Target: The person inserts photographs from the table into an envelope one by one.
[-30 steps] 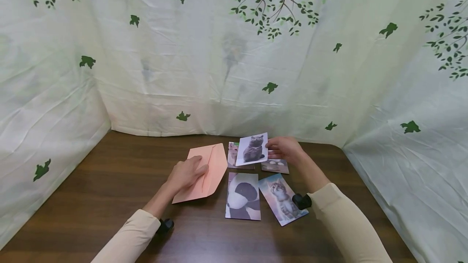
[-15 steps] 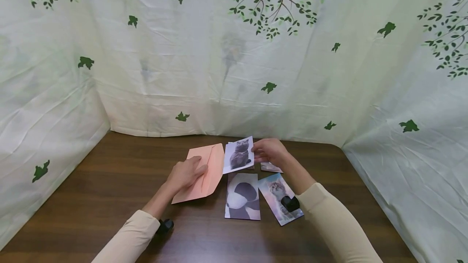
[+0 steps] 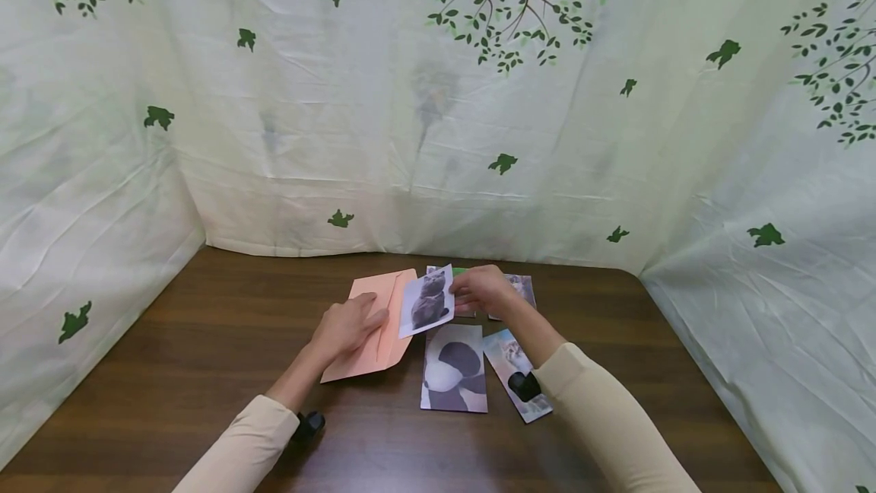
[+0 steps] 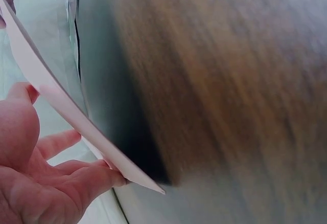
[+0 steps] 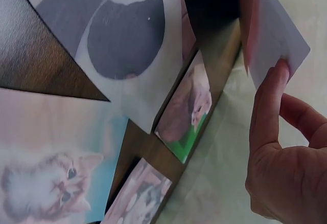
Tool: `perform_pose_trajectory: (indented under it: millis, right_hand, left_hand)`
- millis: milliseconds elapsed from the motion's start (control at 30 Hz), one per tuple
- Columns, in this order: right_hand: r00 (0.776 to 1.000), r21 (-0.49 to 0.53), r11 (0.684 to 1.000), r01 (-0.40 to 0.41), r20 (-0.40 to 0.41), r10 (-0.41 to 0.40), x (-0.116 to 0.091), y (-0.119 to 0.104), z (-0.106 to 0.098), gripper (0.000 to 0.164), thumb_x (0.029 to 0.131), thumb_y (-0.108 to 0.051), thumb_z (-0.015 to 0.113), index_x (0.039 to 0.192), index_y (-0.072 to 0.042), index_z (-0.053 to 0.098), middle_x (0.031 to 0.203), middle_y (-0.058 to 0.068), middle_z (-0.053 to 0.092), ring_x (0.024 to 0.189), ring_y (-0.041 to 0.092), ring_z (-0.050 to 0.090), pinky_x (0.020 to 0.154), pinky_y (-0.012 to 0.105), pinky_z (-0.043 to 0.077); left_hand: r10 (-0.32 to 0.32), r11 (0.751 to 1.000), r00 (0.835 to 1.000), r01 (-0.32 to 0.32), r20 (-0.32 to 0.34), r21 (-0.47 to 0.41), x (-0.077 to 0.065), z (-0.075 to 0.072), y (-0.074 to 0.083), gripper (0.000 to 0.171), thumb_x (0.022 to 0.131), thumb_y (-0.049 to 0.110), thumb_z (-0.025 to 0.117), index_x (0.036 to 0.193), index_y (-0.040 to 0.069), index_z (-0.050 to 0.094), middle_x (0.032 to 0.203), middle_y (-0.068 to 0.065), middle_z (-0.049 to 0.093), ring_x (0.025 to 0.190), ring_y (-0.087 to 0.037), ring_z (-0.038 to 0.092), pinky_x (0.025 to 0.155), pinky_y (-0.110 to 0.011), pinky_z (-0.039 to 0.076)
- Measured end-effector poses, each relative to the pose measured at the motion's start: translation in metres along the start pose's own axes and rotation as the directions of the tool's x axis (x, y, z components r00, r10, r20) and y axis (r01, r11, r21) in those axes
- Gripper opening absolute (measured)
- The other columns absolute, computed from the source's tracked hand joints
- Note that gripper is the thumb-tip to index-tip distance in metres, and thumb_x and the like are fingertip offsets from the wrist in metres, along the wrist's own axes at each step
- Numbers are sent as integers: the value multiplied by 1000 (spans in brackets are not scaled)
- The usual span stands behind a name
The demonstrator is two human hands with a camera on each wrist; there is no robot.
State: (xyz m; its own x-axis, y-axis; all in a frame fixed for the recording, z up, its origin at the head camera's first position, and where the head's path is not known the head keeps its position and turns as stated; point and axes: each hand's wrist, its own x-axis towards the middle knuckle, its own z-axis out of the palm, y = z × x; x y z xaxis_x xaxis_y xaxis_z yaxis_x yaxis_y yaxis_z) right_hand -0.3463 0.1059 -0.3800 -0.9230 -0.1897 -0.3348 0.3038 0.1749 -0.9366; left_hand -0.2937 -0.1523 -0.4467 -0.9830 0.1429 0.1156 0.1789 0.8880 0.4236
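Note:
My left hand [image 3: 345, 329] grips a peach-pink envelope [image 3: 391, 350] above the table, thumb on top. In the left wrist view, the fingers of that hand [image 4: 51, 183] lie against one face of the envelope [image 4: 76, 114]. My right hand [image 3: 484, 289] pinches the right edge of a white-bordered photo of a grey cat [image 3: 427, 301]. This photo is tilted, and its left part overlaps the envelope's right side; whether its edge is inside the opening I cannot tell. The right wrist view shows the pale back of the photo [image 5: 281, 35] between thumb and fingers.
On the brown wooden table [image 3: 205, 371] lie a black-and-white panda picture [image 3: 454, 371], a kitten picture [image 3: 509, 352] partly behind the right wrist, and two smaller pictures at the back, one with a green patch [image 5: 186, 144]. A leaf-patterned curtain [image 3: 308, 135] hangs behind the table.
My right hand has carried the cat photo leftward and slightly down, from over the back pictures onto the envelope's right side. My left hand and the envelope have stayed nearly still.

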Motion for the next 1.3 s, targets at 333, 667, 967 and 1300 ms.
perform_pose_trajectory:
  millis: [333,667,967,1300]
  right_hand:
    - [1000,-23,1000,-14,-22,13,2,4,14,20,88,1,65,106,8,69,76,9,67,59,15,67,56,27,58]
    - [1000,-30,999,-30,1,30,8,8,28,21,88,0,66,107,7,68,78,10,67,59,16,67,55,27,58]
    - [999,-25,999,-29,21,29,9,7,43,22,87,4,64,109,6,67,79,11,65,60,17,66,55,27,58]
    - [999,-35,999,-32,20,33,15,8,54,18,86,5,64,104,8,68,72,11,65,56,17,65,52,28,57]
  left_hand:
    - [-14,1000,1000,15,9,-4,1,1,0,54,101,36,51,142,0,55,137,-23,62,116,-51,62,98,-57,47]
    - [-31,999,999,31,14,-11,1,0,1,55,101,36,50,142,1,55,139,-23,61,117,-51,61,99,-58,47]
    - [-50,998,998,51,25,-23,1,1,1,59,101,42,51,144,1,54,140,-24,60,122,-51,59,101,-58,46]
    - [-66,997,997,67,41,-26,2,1,0,60,102,43,50,146,2,53,143,-23,58,124,-51,58,103,-59,45]
